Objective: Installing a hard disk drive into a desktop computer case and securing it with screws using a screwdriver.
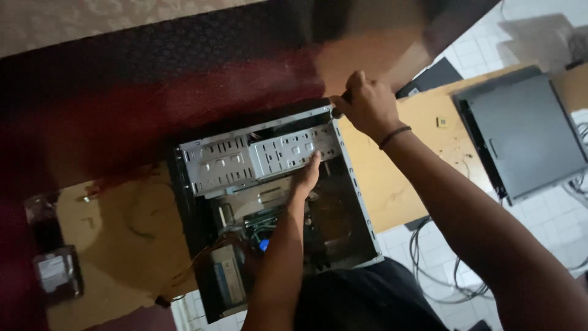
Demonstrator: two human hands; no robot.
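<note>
An open desktop computer case [358,184] lies on its side on a wooden table [422,129], its metal drive cage [245,160] and wiring exposed. My left hand [306,176] reaches inside the case, fingers pressed against the lower edge of the drive cage. My right hand [367,104] is closed around a dark-handled tool, probably a screwdriver [344,98], at the case's top right corner. A dark band circles that wrist.
The grey side panel [527,138] lies on the table at the right. A small square chip [441,122] rests near it. Cables [441,276] trail on the tiled floor. A hard drive [56,273] sits at the far left. A dark red cloth [153,92] covers the back.
</note>
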